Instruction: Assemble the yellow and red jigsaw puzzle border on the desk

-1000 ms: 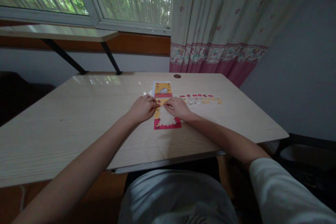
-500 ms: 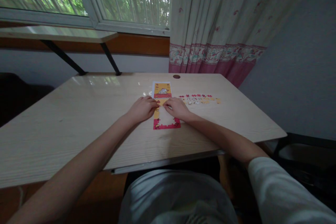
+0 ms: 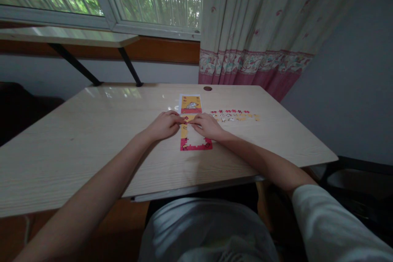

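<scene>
A partly assembled jigsaw puzzle (image 3: 196, 147) lies on the desk, its yellow and red border pieces forming a frame around bare desktop. At its upper left edge, my left hand (image 3: 166, 125) is closed, fingers curled and pressed on the yellow border. My right hand (image 3: 208, 126) comes in from the other side in a pinch, its fingertips almost meeting those of the left. A puzzle piece seems to be between them, mostly hidden by the fingers. Just beyond the frame lies a reference picture (image 3: 191, 104) of a white animal on yellow and red.
Loose puzzle pieces (image 3: 235, 116) lie in rows to the right of the puzzle, sorted into red, white and yellow. The light wooden desk (image 3: 92, 143) has a raised shelf (image 3: 67, 37) at back left and a round cable hole (image 3: 208, 88). A curtain (image 3: 242, 28) hangs behind.
My right fingertips have shifted left, closing toward my left fingertips at the upper left of the frame. The whole view has tilted slightly; the loose pieces look unmoved.
</scene>
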Demonstrator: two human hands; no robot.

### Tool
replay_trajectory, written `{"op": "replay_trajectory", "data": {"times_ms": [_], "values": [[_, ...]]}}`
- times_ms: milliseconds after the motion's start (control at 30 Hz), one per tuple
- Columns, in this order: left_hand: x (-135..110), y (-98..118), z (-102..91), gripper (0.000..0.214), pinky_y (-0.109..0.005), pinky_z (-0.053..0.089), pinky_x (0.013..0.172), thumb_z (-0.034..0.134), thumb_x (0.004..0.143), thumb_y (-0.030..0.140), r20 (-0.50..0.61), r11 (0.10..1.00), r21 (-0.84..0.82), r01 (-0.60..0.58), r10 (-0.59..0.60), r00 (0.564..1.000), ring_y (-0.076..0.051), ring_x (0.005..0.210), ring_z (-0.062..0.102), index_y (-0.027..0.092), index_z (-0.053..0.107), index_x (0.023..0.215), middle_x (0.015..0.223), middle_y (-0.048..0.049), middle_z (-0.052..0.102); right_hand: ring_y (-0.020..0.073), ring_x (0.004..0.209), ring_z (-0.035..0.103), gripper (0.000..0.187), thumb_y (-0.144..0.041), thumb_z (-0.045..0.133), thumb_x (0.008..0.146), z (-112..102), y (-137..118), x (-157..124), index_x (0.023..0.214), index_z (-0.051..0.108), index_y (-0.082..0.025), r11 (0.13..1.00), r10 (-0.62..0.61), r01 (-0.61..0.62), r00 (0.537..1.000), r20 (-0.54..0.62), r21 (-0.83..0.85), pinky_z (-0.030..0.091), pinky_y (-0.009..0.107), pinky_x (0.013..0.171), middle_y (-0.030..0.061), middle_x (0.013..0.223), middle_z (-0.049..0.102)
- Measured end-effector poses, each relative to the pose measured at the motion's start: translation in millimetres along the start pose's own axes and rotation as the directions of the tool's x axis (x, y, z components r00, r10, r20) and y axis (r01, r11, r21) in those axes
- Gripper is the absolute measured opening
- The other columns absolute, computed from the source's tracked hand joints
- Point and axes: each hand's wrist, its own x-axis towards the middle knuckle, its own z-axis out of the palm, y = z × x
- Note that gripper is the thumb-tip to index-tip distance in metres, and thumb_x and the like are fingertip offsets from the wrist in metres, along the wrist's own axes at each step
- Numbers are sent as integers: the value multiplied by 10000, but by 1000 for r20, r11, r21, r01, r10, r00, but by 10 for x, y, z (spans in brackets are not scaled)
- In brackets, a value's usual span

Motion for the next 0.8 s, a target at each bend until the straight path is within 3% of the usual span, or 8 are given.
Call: {"op": "replay_trajectory", "data": {"times_ms": [367,800], "values": [[-4,15,14,432,-383,490,898,433,774,116,-31,998,-42,-48,47,998,-237,971,623,215,725,1077,1023,-50,742,195,1006,577,287,-265,487,967,-3,-9,9,1143,704,-201,1000,-11,12,1000,23,-21,402,332,895,76,1091,669],[-10,66,-9,355,-414,452,917,436,839,153,20,1000,9,-27,27,999,-250,1008,594,189,703,1070,1085,-78,715,220,1040,549,289,-281,514,944,-71,19,-29,1164,684,-202,998,38,-37,999,11,-48,377,362,922,87,1123,640]]}}
